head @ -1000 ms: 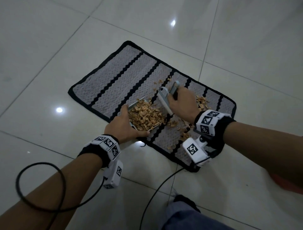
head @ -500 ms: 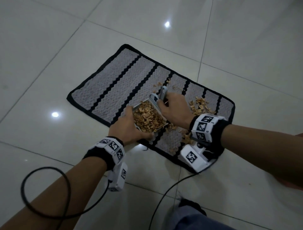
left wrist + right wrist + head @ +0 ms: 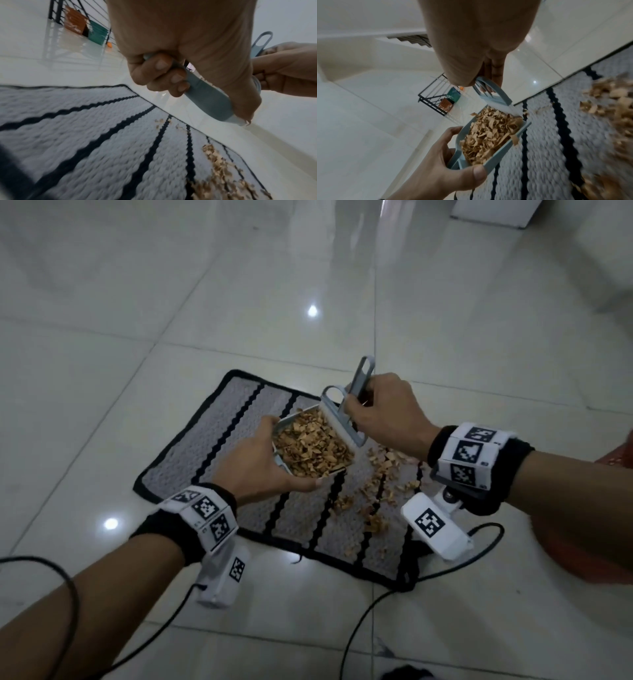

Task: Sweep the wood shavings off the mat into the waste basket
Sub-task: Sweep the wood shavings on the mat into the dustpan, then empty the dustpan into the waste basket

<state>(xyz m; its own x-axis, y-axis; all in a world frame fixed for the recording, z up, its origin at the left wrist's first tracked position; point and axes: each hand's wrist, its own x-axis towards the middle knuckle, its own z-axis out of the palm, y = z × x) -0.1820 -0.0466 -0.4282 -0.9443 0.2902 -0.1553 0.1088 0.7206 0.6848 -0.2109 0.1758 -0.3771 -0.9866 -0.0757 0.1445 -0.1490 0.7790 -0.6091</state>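
My left hand grips a small pale blue dustpan heaped with wood shavings, held above the grey, black-striped mat. My right hand grips a pale blue hand brush, whose head lies against the pan's far right edge. Loose shavings lie scattered on the mat's right part, below my right wrist. In the left wrist view my fingers curl under the pan. A black wire basket stands on the floor beyond the mat.
White glossy floor tiles surround the mat. The wire basket holds orange and teal things. Black cables trail over the floor near my arms. An orange-red thing sits at the right edge, and a white block at the far top.
The brush swept shavings into the pan on the mat. Both hands have since risen, lifting the filled pan off the mat with the brush against its edge.
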